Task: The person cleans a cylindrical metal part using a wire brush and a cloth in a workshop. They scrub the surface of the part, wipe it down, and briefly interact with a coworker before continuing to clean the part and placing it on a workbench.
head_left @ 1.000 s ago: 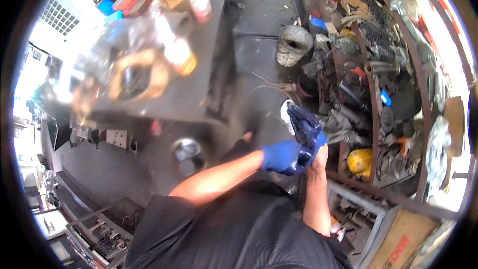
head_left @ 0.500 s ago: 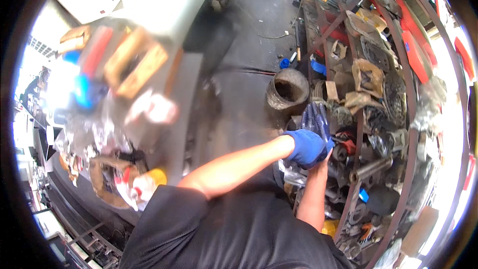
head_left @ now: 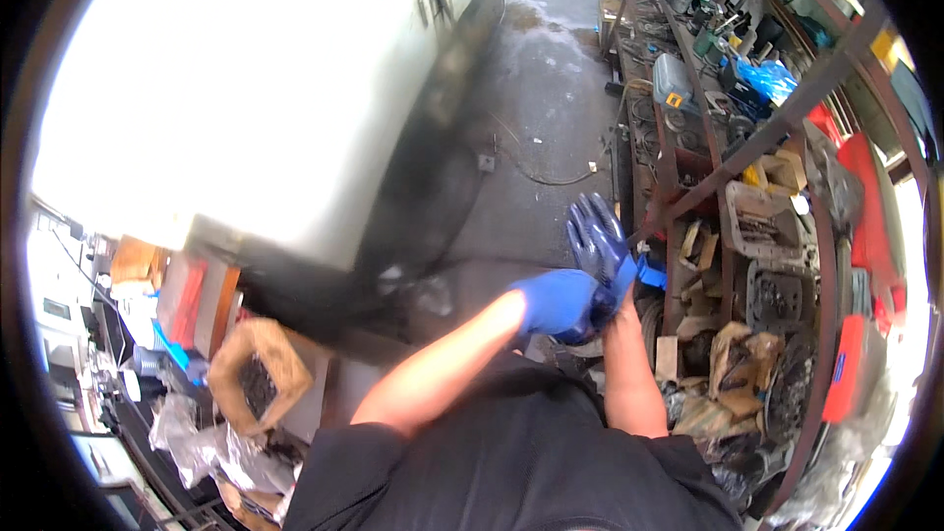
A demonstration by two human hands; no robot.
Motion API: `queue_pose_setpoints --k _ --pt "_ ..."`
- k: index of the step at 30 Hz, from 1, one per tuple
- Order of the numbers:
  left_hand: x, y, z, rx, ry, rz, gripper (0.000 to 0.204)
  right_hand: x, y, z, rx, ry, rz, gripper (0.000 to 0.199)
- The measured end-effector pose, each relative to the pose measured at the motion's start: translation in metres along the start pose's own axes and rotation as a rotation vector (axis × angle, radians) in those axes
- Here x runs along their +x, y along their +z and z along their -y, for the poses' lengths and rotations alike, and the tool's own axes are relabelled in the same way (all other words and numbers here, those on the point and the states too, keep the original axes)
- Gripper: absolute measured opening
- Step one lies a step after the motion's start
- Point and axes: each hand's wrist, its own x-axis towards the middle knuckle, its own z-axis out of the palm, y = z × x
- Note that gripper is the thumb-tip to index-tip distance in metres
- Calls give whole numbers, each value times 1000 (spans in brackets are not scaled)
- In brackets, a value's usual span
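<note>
A: Looked at the head view first?

B: Did. Saw the left hand (head_left: 578, 315), in a blue knit glove (head_left: 549, 301), clenched at the wrist on the cuff of the right glove (head_left: 593, 228), with fingertips partly hidden.

A: Made out the right hand's grip too?

B: Made out the right hand (head_left: 608, 261) inside that glossy navy glove, released, with fingers spread and pointing away from the black shirt (head_left: 511, 442).

A: Placed the right glove where?

B: Placed it above the concrete floor (head_left: 536, 123), just beside the steel shelving rack (head_left: 787, 120).

A: Noticed what around?

B: Noticed a gray plastic case (head_left: 672, 74) on the rack, a parts tray (head_left: 759, 221) lower down, a large white machine casing (head_left: 275, 88) toward the left, and a torn cardboard box (head_left: 236, 369) near clear plastic bags (head_left: 231, 457) at lower left.
</note>
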Motion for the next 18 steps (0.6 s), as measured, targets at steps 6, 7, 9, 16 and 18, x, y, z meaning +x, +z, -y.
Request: queue_pose_setpoints --k 6,7,9,16,18 --pt "86 -86 92 -102 10 -44 26 158 -43 -8 201 123 178 62" --pt "102 -110 100 -82 -17 -5 29 185 -46 -4 213 158 206 65" --pt "141 -152 128 -122 57 28 31 239 -46 7 238 148 -20 70" --pt "266 -322 224 -174 194 143 27 442 -71 35 -21 56 -230 58" --pt "310 -375 257 -137 245 166 27 512 -80 41 99 98 -296 60"
